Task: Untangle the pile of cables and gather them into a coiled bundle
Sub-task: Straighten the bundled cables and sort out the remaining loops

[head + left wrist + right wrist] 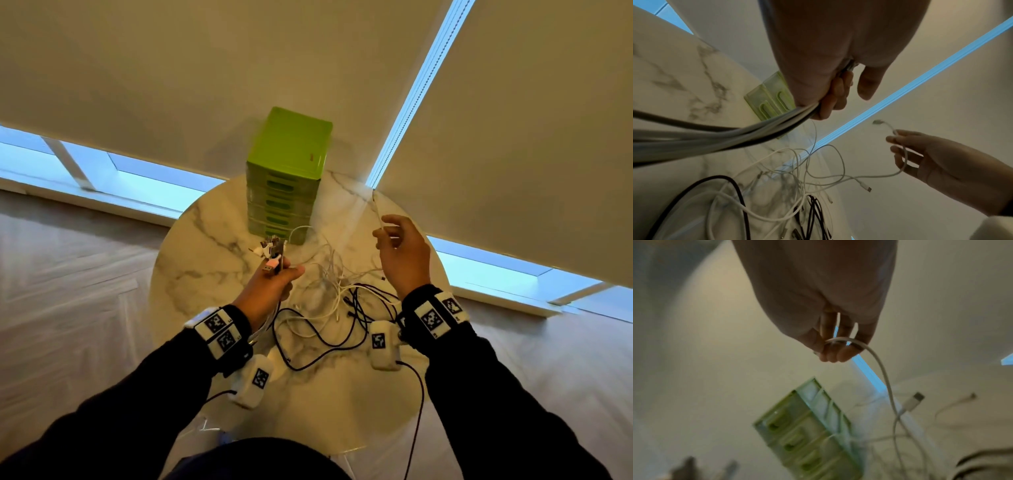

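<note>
Marble-veined and round, the counter (191,260) stands before two drawn blinds (171,68), with a bright strip of window between them and another along the floor.

Left hand (270,284): it is raised above the counter's middle, fingers (830,104) clenched round a bunch of cables (715,138). The plugs (272,251) stick up out of the fist — I cannot count them exactly, though one is pink. In the left wrist view the gathered strands run back from the fist as white and dark lines, too blurred to number.

One green drawer unit (287,164) stands upright at the far edge of the counter, just beyond the left hand; five drawer fronts show in the head view.

Loose cables (329,301) lie tangled on the counter between the two hands — several thin white ones and at least two black ones, crossing each other. They cannot be counted strand by strand.

Right hand (404,253): it is lifted at the right of the counter, thumb and fingers (830,353) pinching one white cable (885,374) near its end. That cable's plug (877,122) pokes up past the fingertips, and the rest droops down into the tangle.

Each wrist carries a band (219,329) with black-and-white markers, two in all.
</note>
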`<state>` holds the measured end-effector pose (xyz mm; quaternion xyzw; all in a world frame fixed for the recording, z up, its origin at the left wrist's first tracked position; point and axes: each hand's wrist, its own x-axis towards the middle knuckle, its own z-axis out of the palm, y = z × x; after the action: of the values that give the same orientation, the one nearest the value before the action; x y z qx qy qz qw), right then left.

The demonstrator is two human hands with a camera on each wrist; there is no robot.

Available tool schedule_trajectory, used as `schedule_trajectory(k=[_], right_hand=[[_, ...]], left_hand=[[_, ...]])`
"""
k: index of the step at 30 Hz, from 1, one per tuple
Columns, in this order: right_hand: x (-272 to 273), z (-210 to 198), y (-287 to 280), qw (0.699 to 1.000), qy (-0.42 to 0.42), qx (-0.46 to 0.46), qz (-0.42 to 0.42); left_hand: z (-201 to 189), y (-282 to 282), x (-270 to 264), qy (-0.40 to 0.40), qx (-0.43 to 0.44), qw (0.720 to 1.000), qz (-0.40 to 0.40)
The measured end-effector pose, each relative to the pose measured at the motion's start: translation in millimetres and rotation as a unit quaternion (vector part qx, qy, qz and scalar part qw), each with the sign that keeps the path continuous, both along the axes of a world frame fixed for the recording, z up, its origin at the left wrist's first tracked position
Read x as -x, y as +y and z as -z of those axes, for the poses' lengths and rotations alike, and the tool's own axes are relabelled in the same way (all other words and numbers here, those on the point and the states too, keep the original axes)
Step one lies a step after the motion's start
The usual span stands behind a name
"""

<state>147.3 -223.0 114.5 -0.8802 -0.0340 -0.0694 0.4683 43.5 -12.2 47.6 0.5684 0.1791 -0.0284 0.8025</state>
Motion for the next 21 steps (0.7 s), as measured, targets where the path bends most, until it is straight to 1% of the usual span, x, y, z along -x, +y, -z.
schedule_trajectory(k=[1, 3, 5, 8, 10, 12, 14, 16, 17, 18, 19, 21], right_hand=[[7, -4, 7, 0.999, -0.001, -0.039, -0.019], [28, -9, 23, 0.993, -0.001, -0.071, -0.09], [52, -8, 36, 0.984, -0.009, -0.056, -0.167], [80, 3, 52, 0.969, -0.026, 0.007, -0.245], [92, 12, 61, 0.96, -0.027, 0.023, -0.278], [102, 15, 69, 0.955, -0.039, 0.033, -0.291], [107, 15, 74, 0.956, -0.036, 0.022, -0.29], [112, 13, 81, 0.955, -0.007, 0.009, -0.295], [113, 14, 84, 0.955, 0.01, 0.018, -0.297], [113, 17, 85, 0.954, 0.022, 0.048, -0.296], [111, 22, 86, 0.948, 0.032, 0.097, -0.301], [104, 35, 83, 0.922, 0.064, 0.194, -0.33]], left_hand=[[-1, 0, 1, 0.002, 0.007, 1.0, 0.002], [-4, -2, 5, -0.002, 0.022, 1.0, 0.005], [-7, -1, 10, -0.019, 0.05, 0.999, 0.001], [-16, 5, 16, -0.063, 0.072, 0.995, -0.002], [-20, 13, 20, -0.088, 0.048, 0.995, 0.011], [-24, 18, 23, -0.094, 0.006, 0.995, 0.026], [-30, 20, 25, -0.067, -0.046, 0.996, 0.031], [-34, 23, 26, -0.046, -0.094, 0.994, 0.015], [-35, 25, 27, -0.045, -0.112, 0.993, 0.007], [-37, 28, 28, -0.054, -0.124, 0.991, 0.005], [-38, 32, 27, -0.064, -0.127, 0.99, 0.002], [-43, 42, 27, -0.074, -0.129, 0.989, -0.023]])
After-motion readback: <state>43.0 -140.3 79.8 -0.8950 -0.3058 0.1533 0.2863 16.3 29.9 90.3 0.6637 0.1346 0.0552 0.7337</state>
